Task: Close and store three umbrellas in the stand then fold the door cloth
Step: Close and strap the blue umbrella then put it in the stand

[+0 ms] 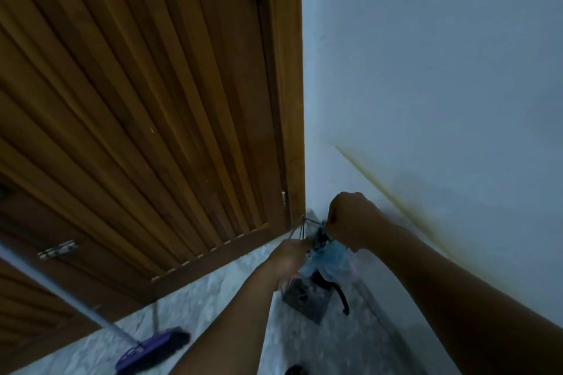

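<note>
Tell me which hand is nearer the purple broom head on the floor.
Left. The left hand is up and right of the broom head, by the light blue umbrella; the right hand is higher and farther right, near the wall.

We face a corner in dim, bluish light: a slatted wooden door (137, 106) on the left, a pale wall (426, 70) with a yellowish streak (380, 189), a mottled light floor (213, 292), and a blue broom (152, 350).

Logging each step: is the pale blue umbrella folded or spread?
Folded, mostly: the umbrella fabric hangs bunched between the left hand and right hand, though some ribs jut loose.
</note>
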